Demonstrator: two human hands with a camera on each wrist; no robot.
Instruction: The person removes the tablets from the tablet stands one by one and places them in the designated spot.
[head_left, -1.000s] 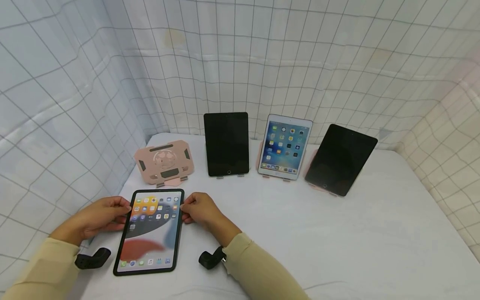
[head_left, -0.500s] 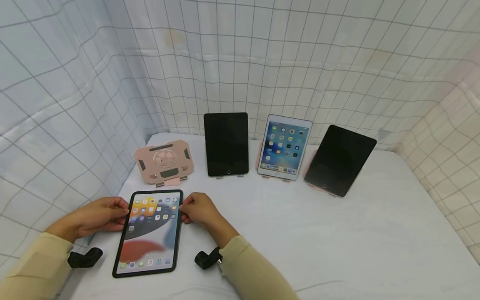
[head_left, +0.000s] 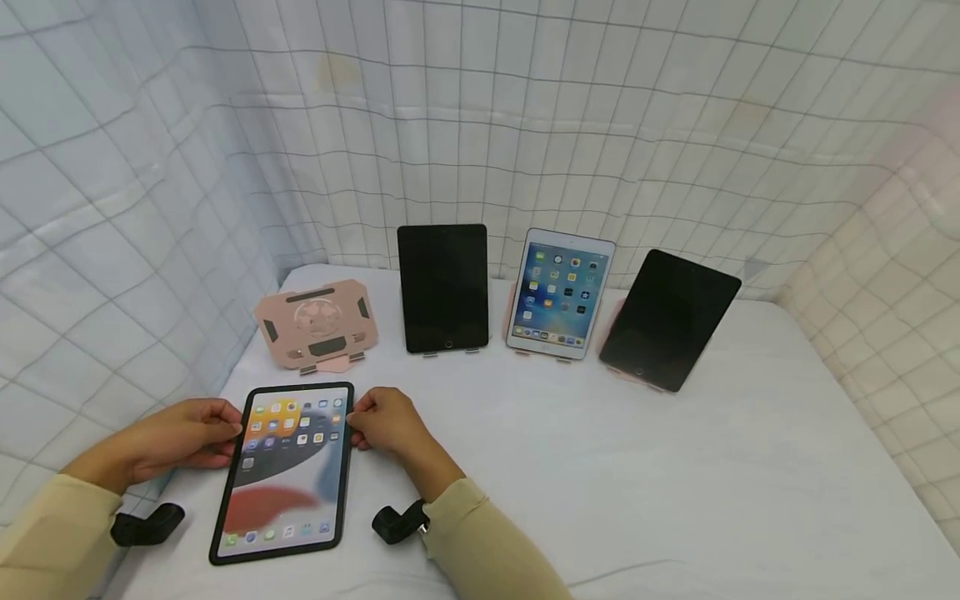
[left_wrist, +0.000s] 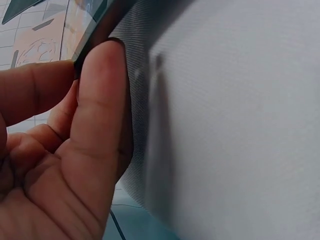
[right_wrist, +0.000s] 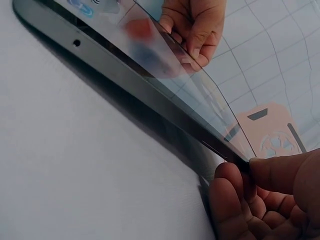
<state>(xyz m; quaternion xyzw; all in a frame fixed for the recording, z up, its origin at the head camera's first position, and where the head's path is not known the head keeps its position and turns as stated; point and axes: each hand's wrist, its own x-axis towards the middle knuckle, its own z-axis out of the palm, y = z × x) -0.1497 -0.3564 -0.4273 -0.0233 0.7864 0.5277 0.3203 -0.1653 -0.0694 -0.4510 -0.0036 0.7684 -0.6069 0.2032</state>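
Now, lit tablet (head_left: 283,471): flat on the tabletop (head_left: 615,483) near its front left corner, long side running away from the person, held at its far end between the two hands.
Left hand (head_left: 176,433): at the tablet's left edge near the far corner; in the left wrist view the thumb and a fingertip (left_wrist: 100,95) pinch the dark rim.
Right hand (head_left: 386,422): at the right edge, opposite the left hand; in the right wrist view the fingers (right_wrist: 235,200) curl round the far corner, which is tipped slightly off the cloth.
Tablet make: thin black rectangle with rounded corners, glossy glass face showing coloured icons and a red and grey picture.
Tabletop surface: white cloth, finely woven, with soft creases.
Empty stand (head_left: 313,325): pink, flat plate with cut corners and black pads, leaning back near the far left corner.
Dark tablet (head_left: 442,287): upright on a stand along the far edge, screen black.
White tablet (head_left: 558,292): just right of it, white frame, screen lit with icons, on a pink stand.
Tilted tablet (head_left: 670,318): furthest right in the row, black, turned askew.
Sleeves (head_left: 487,550): pale yellow, matte fabric.
Backdrop (head_left: 525,125): white sheet with a thin dark grid, hanging in folds.
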